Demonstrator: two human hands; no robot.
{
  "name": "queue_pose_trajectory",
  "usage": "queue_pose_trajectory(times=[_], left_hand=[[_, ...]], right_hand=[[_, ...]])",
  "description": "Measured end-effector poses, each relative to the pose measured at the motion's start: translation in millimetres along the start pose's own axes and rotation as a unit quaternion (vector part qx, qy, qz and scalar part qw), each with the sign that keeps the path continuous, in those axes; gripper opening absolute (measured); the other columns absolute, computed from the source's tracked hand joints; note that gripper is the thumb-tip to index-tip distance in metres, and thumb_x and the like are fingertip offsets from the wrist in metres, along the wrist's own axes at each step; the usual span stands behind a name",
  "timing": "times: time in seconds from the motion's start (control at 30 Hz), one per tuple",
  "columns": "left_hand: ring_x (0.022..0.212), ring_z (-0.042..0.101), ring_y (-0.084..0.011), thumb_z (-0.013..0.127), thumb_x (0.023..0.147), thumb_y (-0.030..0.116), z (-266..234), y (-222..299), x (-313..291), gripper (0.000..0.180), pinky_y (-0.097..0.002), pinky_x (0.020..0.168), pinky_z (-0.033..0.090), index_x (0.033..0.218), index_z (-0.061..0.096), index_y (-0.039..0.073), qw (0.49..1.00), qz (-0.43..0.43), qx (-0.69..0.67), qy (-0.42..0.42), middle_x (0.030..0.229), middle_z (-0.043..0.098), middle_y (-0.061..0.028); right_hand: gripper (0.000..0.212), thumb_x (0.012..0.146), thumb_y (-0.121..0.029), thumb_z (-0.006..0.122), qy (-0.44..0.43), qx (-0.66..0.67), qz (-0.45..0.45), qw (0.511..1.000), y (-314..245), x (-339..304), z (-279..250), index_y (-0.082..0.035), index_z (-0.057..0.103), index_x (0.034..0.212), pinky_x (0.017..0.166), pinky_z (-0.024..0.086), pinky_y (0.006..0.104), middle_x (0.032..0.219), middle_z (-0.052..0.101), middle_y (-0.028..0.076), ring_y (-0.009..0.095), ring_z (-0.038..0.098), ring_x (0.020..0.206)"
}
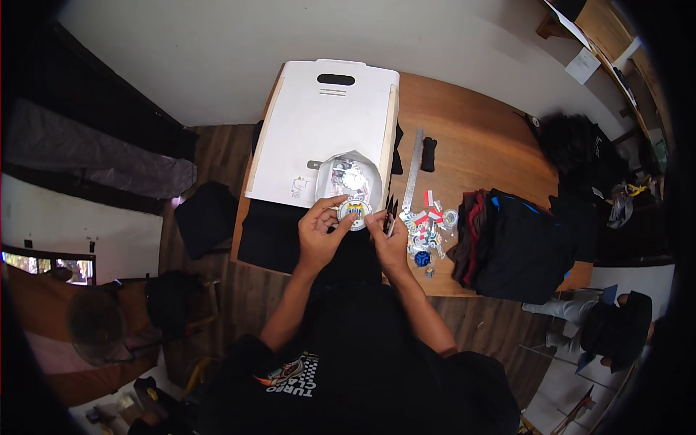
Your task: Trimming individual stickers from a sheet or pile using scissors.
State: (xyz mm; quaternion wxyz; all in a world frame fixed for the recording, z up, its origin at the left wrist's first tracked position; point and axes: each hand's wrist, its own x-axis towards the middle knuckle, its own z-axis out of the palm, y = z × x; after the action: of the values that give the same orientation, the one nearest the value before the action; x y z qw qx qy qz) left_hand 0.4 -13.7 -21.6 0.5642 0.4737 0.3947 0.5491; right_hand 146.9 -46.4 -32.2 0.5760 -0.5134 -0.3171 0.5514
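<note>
My left hand pinches a round white badge-like piece with a coloured emblem, thumb on its face. My right hand is closed around small dark-bladed scissors, the points facing away from me. Its thumb and forefinger reach the right edge of the round piece. Just beyond both hands, a pale open bag holds white and printed scraps. It rests on the near end of a large white panel. Black cloth lies under my wrists.
Right of my hands, small cut emblems are scattered on the wooden table. A metal ruler and a rolled black item lie beyond them. Folded dark garments are stacked at the right.
</note>
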Motion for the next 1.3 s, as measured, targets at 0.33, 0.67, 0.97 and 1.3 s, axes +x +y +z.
queue_pose_trajectory(times=[0.33, 0.67, 0.97, 1.3], left_hand=[[0.084, 0.063, -0.0077, 0.073, 0.083, -0.013, 3, 6, 4, 0.044, -0.0196, 0.072, 0.052, 0.125, 0.059, -0.005, 1.000, 0.011, -0.002, 0.020, 0.095, 0.057, -0.0024], [0.082, 0.062, -0.0065, 0.072, 0.084, -0.014, 3, 7, 3, 0.041, -0.0197, 0.072, 0.051, 0.123, 0.059, -0.006, 0.999, 0.032, -0.006, 0.030, 0.088, 0.059, -0.0004], [0.087, 0.062, -0.0074, 0.073, 0.083, -0.013, 1, 10, 2, 0.041, -0.0192, 0.075, 0.052, 0.122, 0.060, -0.006, 0.997, -0.054, -0.041, 0.025, 0.093, 0.059, -0.0027], [0.091, 0.062, -0.0078, 0.074, 0.084, -0.011, -5, 1, 1, 0.041, -0.0194, 0.075, 0.053, 0.122, 0.060, -0.006, 0.998, -0.053, -0.028, -0.025, 0.102, 0.059, -0.0048]], right_hand=[[0.015, 0.095, -0.013, 0.071, 0.013, 0.007, 0.004, 1.000, 2, 0, 0, -0.004, 0.060, 0.090, 0.059, 0.034, 0.0169, 0.074, 0.049, -0.008, 0.000, 0.042, 0.067], [0.014, 0.094, -0.011, 0.070, 0.010, 0.000, 0.004, 1.000, 1, -3, 3, -0.005, 0.059, 0.089, 0.058, 0.032, 0.0172, 0.072, 0.048, -0.008, 0.000, 0.041, 0.065], [0.014, 0.096, -0.018, 0.068, -0.002, 0.030, 0.044, 0.999, -1, 6, -14, -0.005, 0.066, 0.100, 0.055, 0.027, 0.0176, 0.068, 0.049, -0.011, -0.002, 0.039, 0.061], [0.022, 0.092, -0.017, 0.074, -0.027, -0.055, 0.007, 0.998, 4, 7, -7, -0.001, 0.062, 0.099, 0.056, 0.033, 0.0180, 0.071, 0.046, -0.010, 0.000, 0.039, 0.064]])
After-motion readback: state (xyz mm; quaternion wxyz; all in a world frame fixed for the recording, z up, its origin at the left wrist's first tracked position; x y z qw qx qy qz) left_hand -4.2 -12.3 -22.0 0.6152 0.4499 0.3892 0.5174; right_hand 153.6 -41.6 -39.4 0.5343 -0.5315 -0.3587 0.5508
